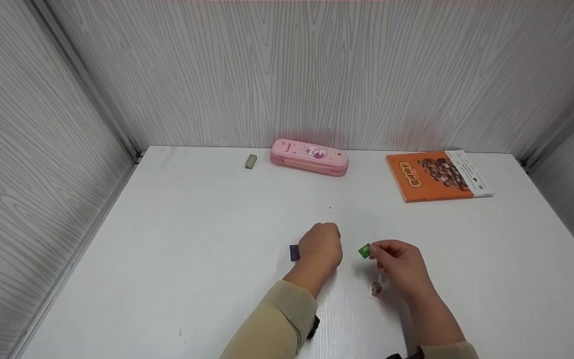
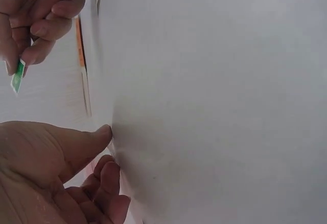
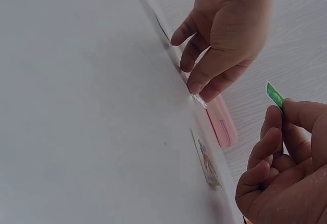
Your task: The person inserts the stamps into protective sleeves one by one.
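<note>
My right hand (image 1: 400,264) pinches a small green card (image 1: 364,251) with a pale edge between thumb and index finger, raised off the table. My left hand (image 1: 320,247) is down at the tabletop, its fingers bent. In the right wrist view, a thin pale piece (image 3: 201,101) shows at the left hand's fingertips; its kind is unclear. A small dark blue card (image 1: 294,253) lies beside the left hand, partly covered by it. Below the right hand lies a small pale card (image 1: 376,289) with a brownish picture.
Toward the back wall stands a pink pencil case (image 1: 309,157), with a small greyish-green block (image 1: 251,161) to its left. At the back right lies an orange book (image 1: 439,176) with a white band. Wood-grained panels (image 1: 227,75) enclose the white table (image 1: 192,214).
</note>
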Motion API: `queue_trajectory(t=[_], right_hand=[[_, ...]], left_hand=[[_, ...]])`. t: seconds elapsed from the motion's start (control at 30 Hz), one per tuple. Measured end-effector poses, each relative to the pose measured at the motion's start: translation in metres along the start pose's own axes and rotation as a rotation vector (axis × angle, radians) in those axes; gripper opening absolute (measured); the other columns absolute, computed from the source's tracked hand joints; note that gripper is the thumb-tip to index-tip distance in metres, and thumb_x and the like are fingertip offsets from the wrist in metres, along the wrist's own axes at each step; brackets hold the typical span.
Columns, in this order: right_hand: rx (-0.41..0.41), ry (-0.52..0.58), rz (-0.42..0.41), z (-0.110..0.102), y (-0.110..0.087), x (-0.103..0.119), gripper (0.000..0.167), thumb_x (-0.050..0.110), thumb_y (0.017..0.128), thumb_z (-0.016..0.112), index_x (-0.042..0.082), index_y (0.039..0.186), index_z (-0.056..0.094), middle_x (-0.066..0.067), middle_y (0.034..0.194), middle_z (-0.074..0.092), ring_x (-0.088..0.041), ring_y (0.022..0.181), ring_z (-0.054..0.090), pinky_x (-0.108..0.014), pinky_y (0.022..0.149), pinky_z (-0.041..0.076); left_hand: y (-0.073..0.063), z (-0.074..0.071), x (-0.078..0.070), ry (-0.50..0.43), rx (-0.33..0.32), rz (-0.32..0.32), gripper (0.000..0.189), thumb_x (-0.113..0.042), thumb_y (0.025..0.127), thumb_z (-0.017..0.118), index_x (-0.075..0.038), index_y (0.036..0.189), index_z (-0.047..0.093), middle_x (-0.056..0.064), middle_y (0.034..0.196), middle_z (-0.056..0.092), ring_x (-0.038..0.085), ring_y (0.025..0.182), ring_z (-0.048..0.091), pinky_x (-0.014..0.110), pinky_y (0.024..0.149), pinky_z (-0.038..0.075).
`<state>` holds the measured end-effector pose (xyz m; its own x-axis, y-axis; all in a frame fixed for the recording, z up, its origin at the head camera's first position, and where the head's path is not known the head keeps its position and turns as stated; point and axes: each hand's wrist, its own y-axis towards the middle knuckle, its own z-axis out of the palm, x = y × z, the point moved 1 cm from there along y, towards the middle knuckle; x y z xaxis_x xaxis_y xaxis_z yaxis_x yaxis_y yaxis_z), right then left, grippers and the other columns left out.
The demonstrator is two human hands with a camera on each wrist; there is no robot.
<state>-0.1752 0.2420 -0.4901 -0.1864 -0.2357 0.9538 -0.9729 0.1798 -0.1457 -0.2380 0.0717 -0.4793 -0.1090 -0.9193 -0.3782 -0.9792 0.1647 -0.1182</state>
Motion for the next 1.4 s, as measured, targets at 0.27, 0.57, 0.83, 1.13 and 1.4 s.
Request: queue_trajectory(t=[0.27, 0.57, 0.83, 1.13, 1.4], right_hand=[[0.013, 0.0, 0.003, 0.0, 0.0, 0.0, 0.014, 0.011, 0.102, 0.07, 0.001, 0.109, 0.078, -0.011, 0.093, 0.071, -0.02, 0.08, 0.058, -0.028, 0.069, 0.051], [0.006, 0.022, 0.018, -0.001, 0.0, -0.001, 0.014, 0.011, 0.101, 0.072, 0.0, 0.109, 0.078, -0.009, 0.09, 0.071, -0.019, 0.078, 0.058, -0.028, 0.067, 0.051], [0.007, 0.005, 0.017, -0.002, 0.001, 0.003, 0.015, 0.013, 0.102, 0.071, 0.001, 0.11, 0.078, -0.01, 0.092, 0.07, -0.019, 0.08, 0.058, -0.028, 0.068, 0.051], [0.015, -0.01, 0.033, -0.004, 0.001, 0.001, 0.018, 0.017, 0.104, 0.07, 0.003, 0.113, 0.078, -0.01, 0.097, 0.071, -0.021, 0.083, 0.058, -0.029, 0.071, 0.052], [0.007, -0.013, 0.04, -0.002, 0.001, -0.002, 0.018, 0.017, 0.104, 0.07, 0.004, 0.113, 0.078, -0.01, 0.097, 0.072, -0.022, 0.084, 0.058, -0.029, 0.071, 0.052]], left_hand=[[-0.005, 0.002, 0.009, -0.036, -0.01, 0.003, 0.036, -0.027, 0.089, 0.087, -0.007, 0.117, 0.077, 0.011, 0.105, 0.067, 0.026, 0.095, 0.07, 0.041, 0.083, 0.059], [-0.004, 0.007, 0.002, 0.037, -0.029, -0.005, 0.012, -0.02, 0.094, 0.079, -0.008, 0.098, 0.08, 0.007, 0.092, 0.074, 0.022, 0.087, 0.073, 0.04, 0.074, 0.061], [-0.028, -0.01, 0.013, -0.352, -0.062, 0.089, 0.009, -0.016, 0.095, 0.081, -0.014, 0.095, 0.072, -0.004, 0.087, 0.069, 0.014, 0.082, 0.065, 0.034, 0.074, 0.054], [-0.06, -0.026, 0.025, -0.758, -0.036, 0.162, 0.02, -0.007, 0.092, 0.082, -0.013, 0.108, 0.072, -0.006, 0.082, 0.061, 0.009, 0.077, 0.057, 0.028, 0.07, 0.051], [-0.072, -0.014, 0.03, -0.785, -0.074, 0.182, 0.003, -0.016, 0.093, 0.084, -0.017, 0.095, 0.081, -0.013, 0.084, 0.069, 0.006, 0.079, 0.06, 0.027, 0.072, 0.053]])
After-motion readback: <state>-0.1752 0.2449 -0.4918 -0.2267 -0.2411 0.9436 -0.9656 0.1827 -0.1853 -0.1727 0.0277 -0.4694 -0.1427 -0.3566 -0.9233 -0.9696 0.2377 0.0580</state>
